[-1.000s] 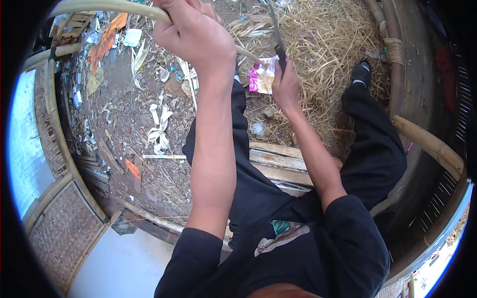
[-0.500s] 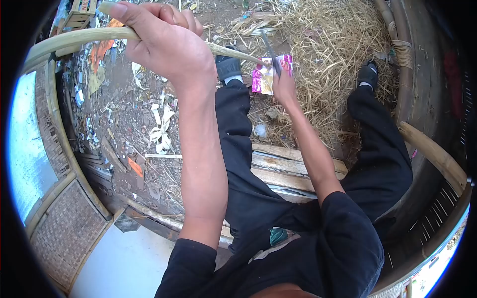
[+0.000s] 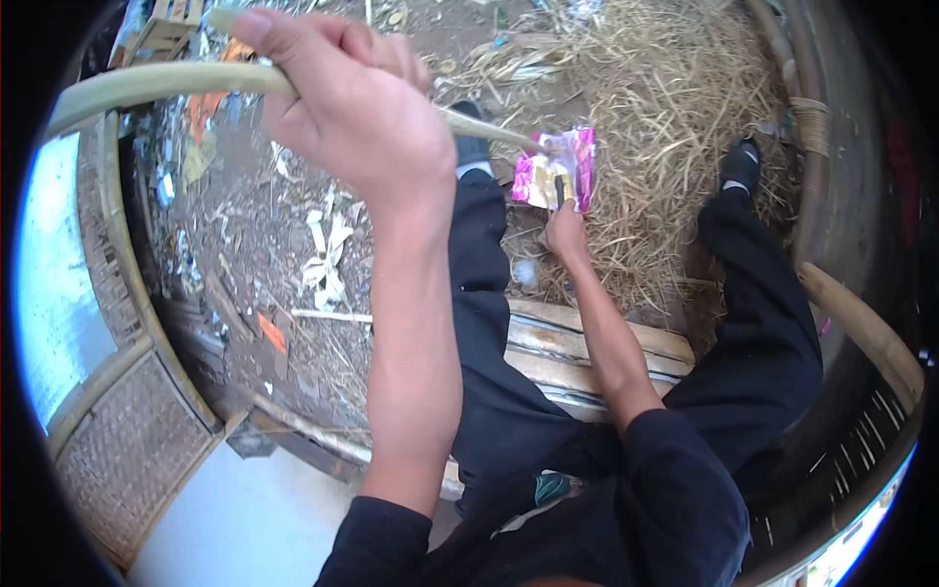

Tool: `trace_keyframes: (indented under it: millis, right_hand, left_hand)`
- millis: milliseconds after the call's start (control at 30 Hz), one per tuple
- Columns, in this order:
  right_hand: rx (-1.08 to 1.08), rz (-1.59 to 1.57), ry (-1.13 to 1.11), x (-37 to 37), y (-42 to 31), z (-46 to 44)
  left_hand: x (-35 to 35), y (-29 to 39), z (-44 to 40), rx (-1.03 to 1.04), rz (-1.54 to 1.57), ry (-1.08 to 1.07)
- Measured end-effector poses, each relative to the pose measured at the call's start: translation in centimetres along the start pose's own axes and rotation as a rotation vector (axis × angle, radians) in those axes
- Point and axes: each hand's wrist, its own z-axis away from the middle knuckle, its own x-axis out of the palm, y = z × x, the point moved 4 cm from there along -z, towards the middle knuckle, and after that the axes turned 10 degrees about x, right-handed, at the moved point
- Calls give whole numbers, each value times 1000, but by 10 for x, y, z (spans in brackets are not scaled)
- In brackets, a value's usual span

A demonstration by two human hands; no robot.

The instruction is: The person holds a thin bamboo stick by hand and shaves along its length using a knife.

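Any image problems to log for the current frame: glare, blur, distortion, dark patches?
Head view: strong fisheye bending, corners black; head view: pale panel at left glares bluish white; head view: wooden structure at right sits in deep shadow; head view: right hand looks slightly soft, and the tool it holds has a far end that's hard to make out.

Pink packet [image 3: 538, 181]: no lettering I can read from here.
Shirt print [image 3: 553, 487]: I make out no words.
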Motion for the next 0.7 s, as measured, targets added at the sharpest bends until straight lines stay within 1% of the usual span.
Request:
trace_keyframes:
  millis: [33,67,100,133,200,233,300,333,367,433,467,500,533,600,633,700]
  right_hand:
    - [-56,-28,-89,8,-4,-7]
    - [-77,-50,-190,15,6,-7]
    - [-105,-55,-194,31,17,-24]
    - [-101,-68,-103,30,17,-25]
    - [-267,-123,29,34,25,-32]
    - [-265,-121,26,36,32,-35]
    - [-88,-399,-334,41,36,-44]
    - [-95,-399,-333,36,29,-47]
    - [-45,-536,-465,35,24,-48]
    - [56,-785,-722,14,-4,-30]
    - [52,-793,-721,10,-12,-36]
    - [107,-872,-834,12,-20,-43]
    - [164,-946,-949,11,-26,-43]
    - [194,-942,-979,8,-29,-43]
    - [205,-983,-1048,5,-27,-44]
    - [213,-1053,-1182,-1,-28,-45]
  left_hand:
    - [-4,-2,0,19,-13,-44]
    - [-16,-1,11,-42,-59,-43]
    - [-16,-2,8,-27,-27,-66]
    - [-10,-4,-3,24,34,-87]
    - [-11,-3,-6,40,10,-87]
    - [-10,-2,-5,31,29,-91]
    - [-6,-1,-3,33,54,-91]
    - [-5,2,-1,38,74,-56]
    - [-5,5,1,41,92,-21]
    - [-9,10,3,57,95,-49]
    - [-11,11,1,73,104,-76]
    - [-19,3,-3,114,227,-173]
    - [-18,0,-4,111,224,-174]
    - [-17,-5,-4,83,190,-131]
    - [-15,-4,-5,85,190,-131]
    - [-12,-4,-7,57,86,-111]
